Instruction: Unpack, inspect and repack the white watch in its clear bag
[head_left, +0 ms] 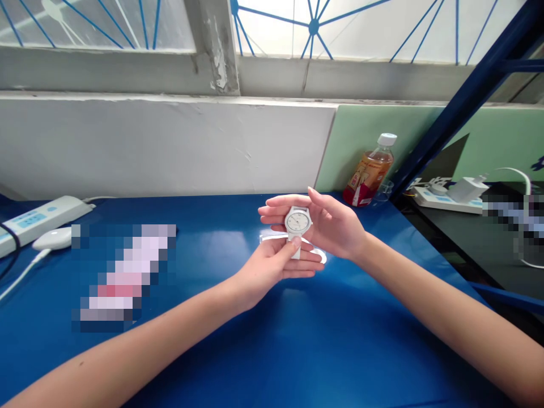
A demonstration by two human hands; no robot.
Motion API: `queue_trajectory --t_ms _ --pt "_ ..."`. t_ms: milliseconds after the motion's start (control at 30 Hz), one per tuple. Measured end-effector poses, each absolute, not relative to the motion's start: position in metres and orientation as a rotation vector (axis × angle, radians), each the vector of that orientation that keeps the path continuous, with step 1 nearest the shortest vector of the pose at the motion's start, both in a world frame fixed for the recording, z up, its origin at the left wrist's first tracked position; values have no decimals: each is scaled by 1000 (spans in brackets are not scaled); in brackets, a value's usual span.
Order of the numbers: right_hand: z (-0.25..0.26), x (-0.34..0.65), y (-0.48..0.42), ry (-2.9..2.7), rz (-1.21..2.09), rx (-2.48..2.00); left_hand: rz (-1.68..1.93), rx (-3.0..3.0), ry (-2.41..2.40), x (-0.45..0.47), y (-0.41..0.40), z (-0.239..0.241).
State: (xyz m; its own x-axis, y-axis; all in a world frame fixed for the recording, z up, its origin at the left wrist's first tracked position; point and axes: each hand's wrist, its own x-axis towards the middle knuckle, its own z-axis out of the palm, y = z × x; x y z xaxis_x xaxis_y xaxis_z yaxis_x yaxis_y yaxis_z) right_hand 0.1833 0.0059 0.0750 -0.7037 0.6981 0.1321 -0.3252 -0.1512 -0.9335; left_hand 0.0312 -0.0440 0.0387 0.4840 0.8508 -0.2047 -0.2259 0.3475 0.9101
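Observation:
A white wristwatch with a round pale dial is held above the blue table, its face turned up toward me. My left hand grips the lower strap, thumb pressed on top and fingers stretched out beneath. Behind the watch, my right hand is cupped with its fingers extended and thumb raised; I cannot tell whether its palm touches the case. Under both hands a shiny whitish item shows at the edges, mostly hidden, and its kind is unclear.
On the left of the blue table lie a blurred-out flat item, a white charger and a power strip. A drink bottle stands at the back right near a blue metal post. A wall closes the back.

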Motion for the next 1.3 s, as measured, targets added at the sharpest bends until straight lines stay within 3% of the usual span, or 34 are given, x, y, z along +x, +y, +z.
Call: queue_trajectory --t_ms 400,567,800,1000,1300 --pt "60 176 10 -1194 1938 -720 682 900 660 28 -44 40" --pt "64 179 13 -1387 1663 -765 856 1015 750 25 -38 48" --pt "58 192 11 -1647 945 -932 1174 1721 1160 11 -28 43" --pt "44 204 -21 -1610 1220 -943 1046 2369 1193 9 -33 33" --pt "19 216 -36 -1709 827 -1034 825 2639 1063 1 -20 11"
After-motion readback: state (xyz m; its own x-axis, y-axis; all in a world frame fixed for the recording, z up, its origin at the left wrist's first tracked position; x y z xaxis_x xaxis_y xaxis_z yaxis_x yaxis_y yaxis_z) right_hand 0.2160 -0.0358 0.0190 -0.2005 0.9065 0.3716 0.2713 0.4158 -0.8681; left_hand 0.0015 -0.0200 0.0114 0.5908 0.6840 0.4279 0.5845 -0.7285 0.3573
